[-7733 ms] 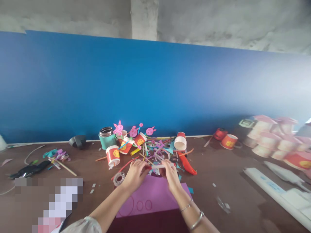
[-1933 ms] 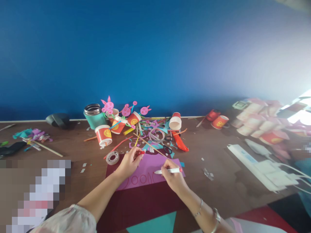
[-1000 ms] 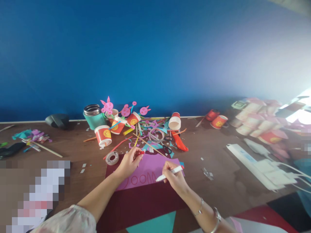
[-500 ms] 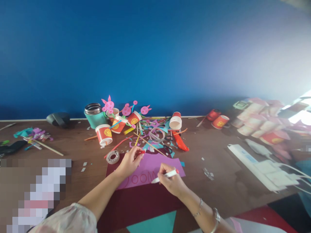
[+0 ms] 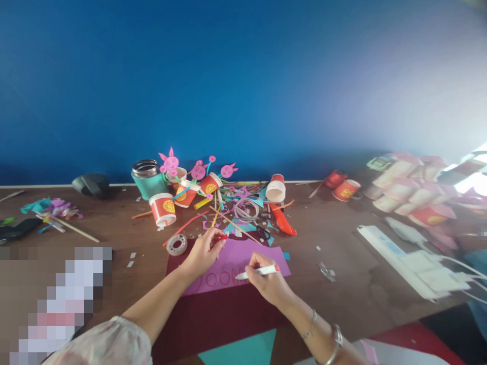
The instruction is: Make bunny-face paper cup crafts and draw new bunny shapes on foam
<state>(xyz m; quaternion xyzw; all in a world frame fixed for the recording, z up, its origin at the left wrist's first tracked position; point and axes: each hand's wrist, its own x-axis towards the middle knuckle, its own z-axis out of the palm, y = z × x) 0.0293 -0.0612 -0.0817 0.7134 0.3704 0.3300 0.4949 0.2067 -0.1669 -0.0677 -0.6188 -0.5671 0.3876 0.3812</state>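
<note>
My right hand (image 5: 266, 279) grips a white marker (image 5: 258, 272) with a red end, its tip at the purple paper (image 5: 251, 252). Red round and pointed outlines run along the lower edge of that sheet. My left hand (image 5: 205, 251) is closed on a small red marker cap (image 5: 222, 237) and rests at the sheet's left side. Under the purple paper lies a dark maroon sheet (image 5: 216, 319). A roll of clear tape (image 5: 177, 245) sits beside my left hand.
Behind the paper are scissors (image 5: 263, 232), paper scraps, sticks and several red paper cups (image 5: 163, 209), some with pink animal faces (image 5: 169, 163). A teal container (image 5: 147, 181) stands at the wall. A white power strip (image 5: 395, 261) lies right; a teal sheet (image 5: 241, 347) lies in front.
The marker tip has shifted slightly left and upward with my right hand, over the red pointed lines. My left hand stays in nearly the same place with the cap.
</note>
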